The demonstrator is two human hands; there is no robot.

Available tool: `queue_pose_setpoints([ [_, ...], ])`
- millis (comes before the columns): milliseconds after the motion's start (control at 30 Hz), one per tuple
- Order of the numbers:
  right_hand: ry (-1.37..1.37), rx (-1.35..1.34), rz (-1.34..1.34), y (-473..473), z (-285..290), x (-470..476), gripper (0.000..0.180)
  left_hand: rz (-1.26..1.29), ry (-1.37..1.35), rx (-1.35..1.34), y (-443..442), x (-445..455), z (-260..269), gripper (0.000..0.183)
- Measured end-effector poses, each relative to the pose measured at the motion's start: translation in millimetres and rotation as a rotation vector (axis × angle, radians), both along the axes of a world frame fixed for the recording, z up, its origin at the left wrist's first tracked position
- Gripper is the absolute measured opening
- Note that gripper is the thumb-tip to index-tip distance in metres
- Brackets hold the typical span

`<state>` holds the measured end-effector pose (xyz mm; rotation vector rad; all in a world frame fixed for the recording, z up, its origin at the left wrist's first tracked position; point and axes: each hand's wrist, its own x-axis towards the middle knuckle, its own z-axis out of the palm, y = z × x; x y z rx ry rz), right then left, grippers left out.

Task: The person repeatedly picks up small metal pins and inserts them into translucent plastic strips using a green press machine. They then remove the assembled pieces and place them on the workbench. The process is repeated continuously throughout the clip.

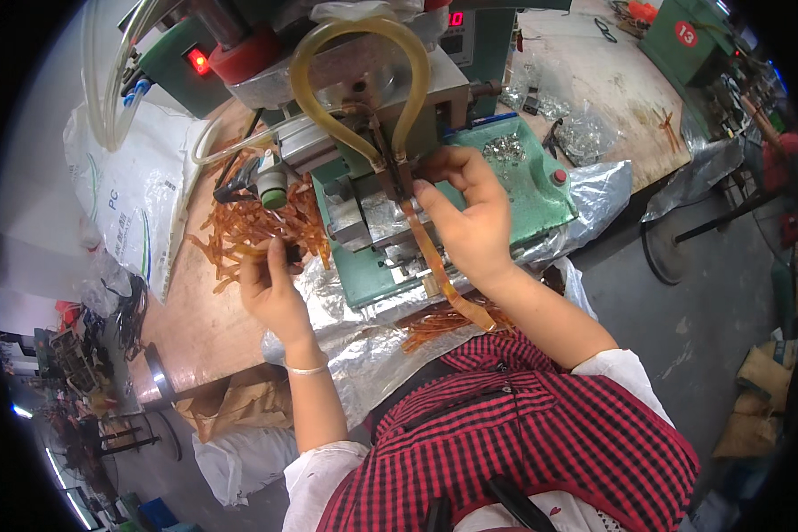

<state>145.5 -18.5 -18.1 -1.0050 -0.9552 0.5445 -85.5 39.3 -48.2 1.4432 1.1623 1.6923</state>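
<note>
My right hand [469, 209] is at the tooling head [392, 179] of a green bench press, its thumb and fingertips against the head's right side. From under that head a translucent amber plastic strip [435, 263] slants down towards my lap. Whether my fingertips pinch its upper end is hidden. On the left, my left hand [272, 292] is at the near edge of a loose pile of amber strips [259, 213], thumb and fingers closed about one strip [249, 251]. The press base [366, 286] stands between my hands, with metal blocks [382, 223] on it.
A yellowish hose [422, 66] loops above the head. Small metal pieces [505, 149] lie in the base's green tray [538, 199]. Bags of metal parts [582, 136] rest behind it. More strips [432, 326] lie on silvery sheeting [346, 339] by my lap. A white sack [130, 193] stands left.
</note>
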Motion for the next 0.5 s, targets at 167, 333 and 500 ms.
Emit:
queue_pose_setpoints([
  [167, 0.204, -0.036, 0.13, -8, 26, -15, 0.034, -0.072, 0.095, 0.538, -37, 27, 78, 0.007],
  [333, 0.229, -0.039, 0.146, -27, 43, -21, 0.053, -0.177, 0.484, 0.774, -60, 35, 82, 0.023],
  [500, 0.105, -0.104, 0.178, -19, 44, -11, 0.053, -0.28, 0.639, 0.773, -63, 56, 76, 0.032],
])
